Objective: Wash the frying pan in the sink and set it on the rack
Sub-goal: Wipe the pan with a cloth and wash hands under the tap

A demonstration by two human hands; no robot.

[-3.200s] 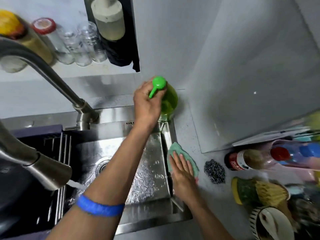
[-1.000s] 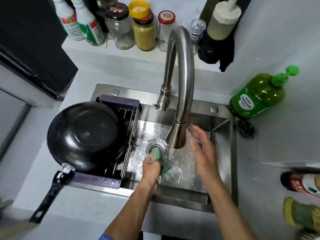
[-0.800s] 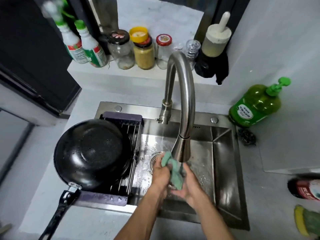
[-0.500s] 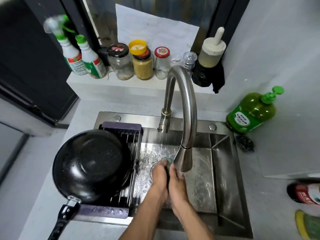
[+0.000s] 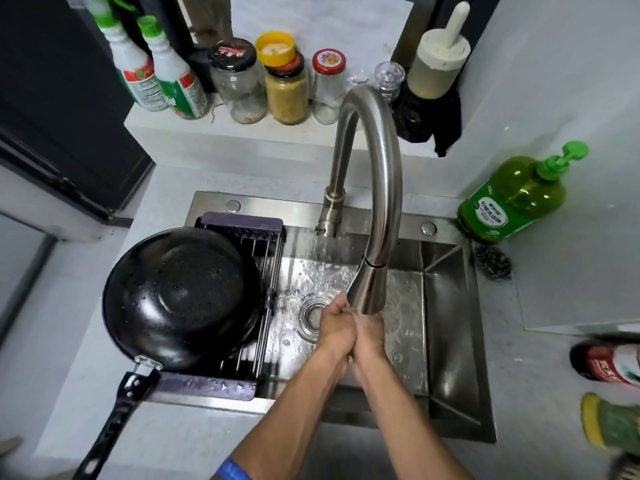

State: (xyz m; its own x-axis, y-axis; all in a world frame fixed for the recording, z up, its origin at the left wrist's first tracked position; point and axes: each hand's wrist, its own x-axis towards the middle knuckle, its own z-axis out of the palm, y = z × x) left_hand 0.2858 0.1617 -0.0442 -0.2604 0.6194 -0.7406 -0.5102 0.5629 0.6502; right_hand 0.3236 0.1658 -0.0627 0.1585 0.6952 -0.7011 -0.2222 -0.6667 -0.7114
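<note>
The black frying pan lies upside down and wet on the purple-framed wire rack over the left part of the steel sink. Its black handle sticks out over the counter toward me. My left hand and my right hand are pressed together under the faucet head, above the drain. The left fingers are curled at the top. The green cloth seen between them a moment ago is hidden inside the clasp.
The tall curved faucet arches over the sink. A green soap pump bottle and a dark scrubber stand at the back right. Jars and spray bottles line the ledge behind. Bottles lie at the right edge.
My left hand brought the green cloth under the faucet, my right hand joined it, and both closed over the cloth until it went out of sight. The pan stayed on the rack.
</note>
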